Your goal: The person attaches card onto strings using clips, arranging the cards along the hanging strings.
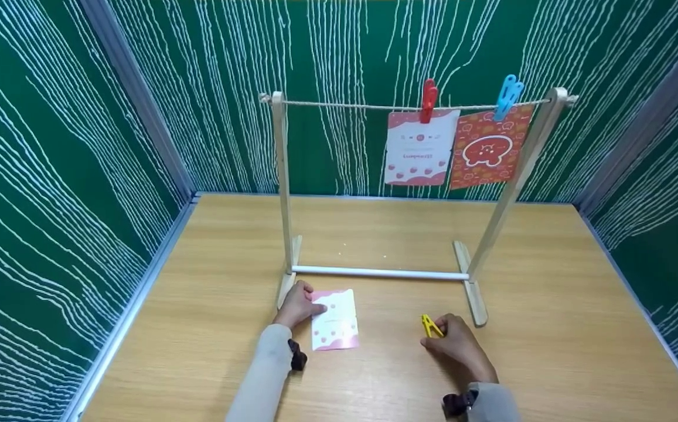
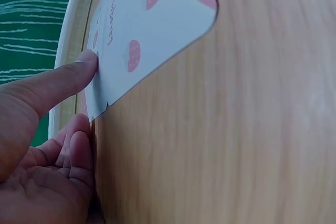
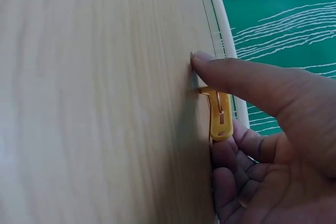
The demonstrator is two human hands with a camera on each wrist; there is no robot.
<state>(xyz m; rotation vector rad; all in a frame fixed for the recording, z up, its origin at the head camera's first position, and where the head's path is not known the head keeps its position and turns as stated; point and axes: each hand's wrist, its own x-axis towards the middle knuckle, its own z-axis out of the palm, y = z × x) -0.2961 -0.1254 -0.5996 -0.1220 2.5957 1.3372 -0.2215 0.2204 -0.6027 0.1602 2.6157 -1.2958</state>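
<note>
In the head view a white and pink card (image 1: 334, 328) with strawberry prints lies on the table. At its upper left edge is my left hand (image 1: 299, 306). The left wrist view shows that hand's thumb (image 2: 79, 74) on the card's printed face (image 2: 157, 24), fingers curled at its edge. To the right, my right hand (image 1: 459, 346) holds a yellow clothespin (image 1: 431, 326) just above the table. In the right wrist view the yellow clothespin (image 3: 220, 116) sits between the thumb (image 3: 226, 74) and the curled fingers.
A wooden frame with a white crossbar (image 1: 380, 272) stands behind the hands. On its rope (image 1: 339, 105), a red clothespin (image 1: 428, 101) holds a strawberry card (image 1: 418, 158) and a blue clothespin (image 1: 508, 97) holds an orange-red card (image 1: 491, 170). Green walls (image 1: 227, 117) enclose the table.
</note>
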